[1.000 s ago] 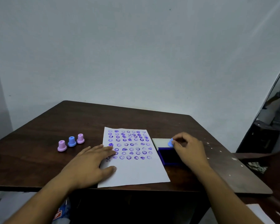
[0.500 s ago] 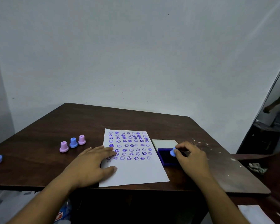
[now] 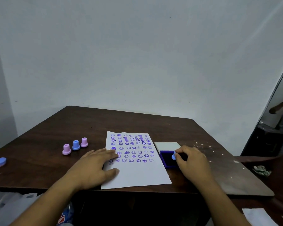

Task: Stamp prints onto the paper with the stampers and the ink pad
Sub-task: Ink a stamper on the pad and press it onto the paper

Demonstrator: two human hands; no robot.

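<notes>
Dark wooden table (image 3: 137, 123), seemingly paint-flecked, against pale wall (image 3: 137, 54).

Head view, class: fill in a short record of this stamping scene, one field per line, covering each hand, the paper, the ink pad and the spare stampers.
Left hand: flat, open, pressing on the paper's left edge
Right hand: pinching a blue stamper over the ink pad
Paper: rows of purple prints on the far part, near part blank
Spare stampers: pink, blue, pink, standing left of the paper
Ink pad lid: open, behind the pad
</notes>
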